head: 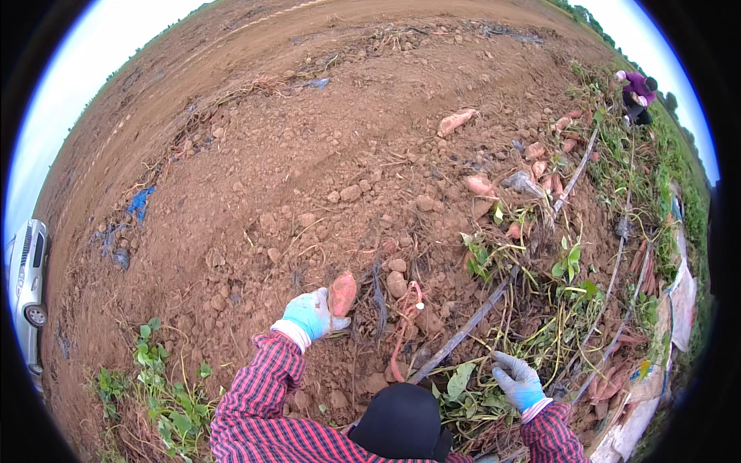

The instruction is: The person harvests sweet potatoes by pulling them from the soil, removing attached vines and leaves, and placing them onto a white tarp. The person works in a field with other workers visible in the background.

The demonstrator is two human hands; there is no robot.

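My left hand (310, 315), in a white and blue work glove, is closed around a reddish-pink sweet potato (343, 295) just over the brown soil. To its right a cluster of thin pink roots (410, 315) with a pale broken end lies on the clods. Over the green sweet potato vines (463, 399) hovers my right hand (517, 382), in a similar soiled glove. Nothing shows in it, and its fingers are loosely bent and apart. Between the hands a grey drip hose or strip (463, 330) runs diagonally across the ground.
Dug sweet potatoes (480, 186) lie ahead on the right, with another (456, 122) farther off. White sacking (683, 312) edges the right side. A black cap (399, 422) fills the bottom middle. A person (639, 92) crouches far right; a silver car (29, 289) stands at left.
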